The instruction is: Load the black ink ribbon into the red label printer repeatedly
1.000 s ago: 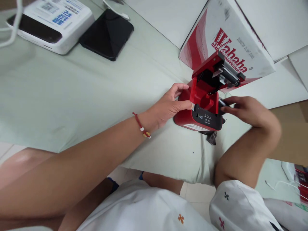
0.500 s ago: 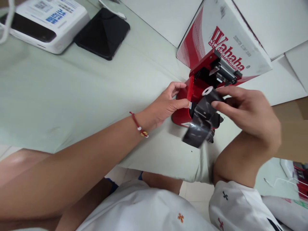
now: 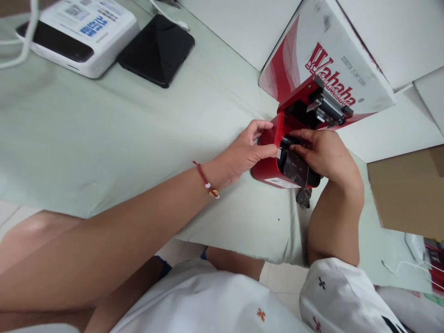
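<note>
A small red printer [image 3: 263, 173] stands on the cloth-covered table, its lid [image 3: 301, 94] raised and the roller inside the lid showing. My left hand [image 3: 244, 152] holds the printer's left side, thumb over the rim and fingers behind. Inside the open compartment, the fingertips of my right hand [image 3: 331, 152] are closed on a black roll of film-like tape [image 3: 296, 167]. Its loose end hangs over the front of the printer. A crumpled dark piece [image 3: 304, 197] lies against the printer's front corner. Most of the roll is hidden by my right fingers and the compartment wall.
A Wahaha carton [image 3: 347, 60] stands right behind the printer. At the back left are a white device [image 3: 114, 37] with a label and a black phone-like slab [image 3: 157, 51]. A brown cardboard box [image 3: 409, 194] and a white cable [image 3: 405, 263] are on the right.
My right hand has moved left and down, taking the black roll from above the printer into its compartment. My left hand keeps its hold on the printer.
</note>
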`<act>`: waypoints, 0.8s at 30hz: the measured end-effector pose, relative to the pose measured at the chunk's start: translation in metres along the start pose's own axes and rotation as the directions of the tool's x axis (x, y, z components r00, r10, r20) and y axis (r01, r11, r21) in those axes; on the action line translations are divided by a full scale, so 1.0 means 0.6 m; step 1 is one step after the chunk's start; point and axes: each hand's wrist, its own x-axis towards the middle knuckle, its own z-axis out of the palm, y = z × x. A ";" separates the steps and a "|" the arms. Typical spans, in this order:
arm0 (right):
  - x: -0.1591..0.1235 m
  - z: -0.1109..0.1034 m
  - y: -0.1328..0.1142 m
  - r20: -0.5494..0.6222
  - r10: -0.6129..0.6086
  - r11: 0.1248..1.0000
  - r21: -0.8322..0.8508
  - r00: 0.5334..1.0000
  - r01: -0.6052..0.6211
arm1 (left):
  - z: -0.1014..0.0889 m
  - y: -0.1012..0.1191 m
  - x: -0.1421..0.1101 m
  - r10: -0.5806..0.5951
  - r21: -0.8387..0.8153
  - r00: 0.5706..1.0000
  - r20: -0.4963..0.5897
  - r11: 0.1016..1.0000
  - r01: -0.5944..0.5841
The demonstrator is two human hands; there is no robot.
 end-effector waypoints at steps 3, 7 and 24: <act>0.002 0.006 0.002 -0.042 -0.008 1.000 -0.007 0.999 0.008 | 0.000 -0.001 0.001 -0.001 0.013 1.000 -0.009 1.000 0.002; -0.017 -0.005 -0.005 -0.147 -0.014 0.990 0.137 0.989 0.034 | 0.000 -0.002 0.002 -0.001 0.026 1.000 -0.014 1.000 0.001; -0.094 -0.058 -0.022 -0.462 -0.053 0.995 0.049 0.885 0.085 | 0.009 0.004 -0.007 0.060 0.068 0.998 -0.033 0.996 -0.057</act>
